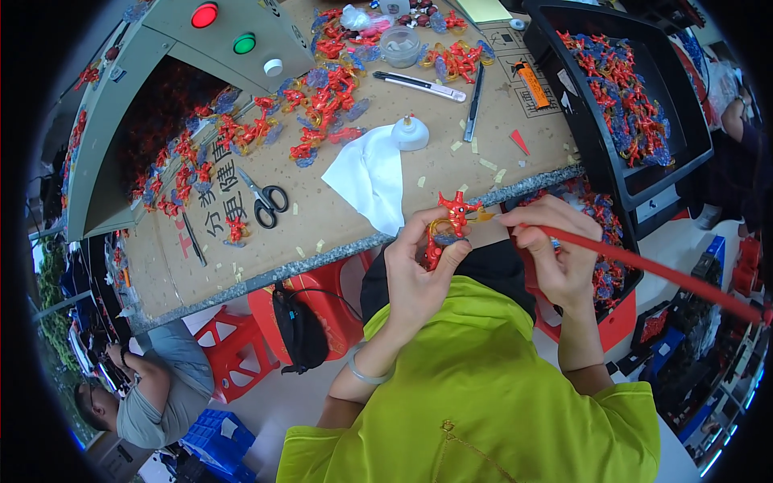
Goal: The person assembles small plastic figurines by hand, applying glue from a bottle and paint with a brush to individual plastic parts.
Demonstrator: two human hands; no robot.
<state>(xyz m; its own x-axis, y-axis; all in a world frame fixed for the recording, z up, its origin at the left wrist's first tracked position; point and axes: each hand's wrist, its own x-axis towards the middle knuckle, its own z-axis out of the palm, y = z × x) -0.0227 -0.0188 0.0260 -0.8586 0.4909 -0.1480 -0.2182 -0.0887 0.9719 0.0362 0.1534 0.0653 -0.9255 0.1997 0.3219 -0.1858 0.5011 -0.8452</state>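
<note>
Between the thumb and fingers of my left hand (419, 270) is a small glossy red toy figure (457, 211) with clear yellow and bluish parts. My right hand (560, 249) grips a paintbrush (636, 259) with a long red handle, which stretches off to the right. Its yellowish tip is right beside the figure; whether they touch I cannot tell. Both hands are just past the table's near edge, above my lap. On the tabletop ahead lie a white cloth (370, 173) and a small white bottle (411, 134).
Piles of similar figures (326, 101) cover the cardboard-topped table (322, 217). A grey machine (217, 40) with red and green lights stands at the left. Scissors (264, 199), a utility knife (419, 86) and an orange tube (531, 85) lie about. A black tray (684, 133) is at the right. Someone sits at lower left.
</note>
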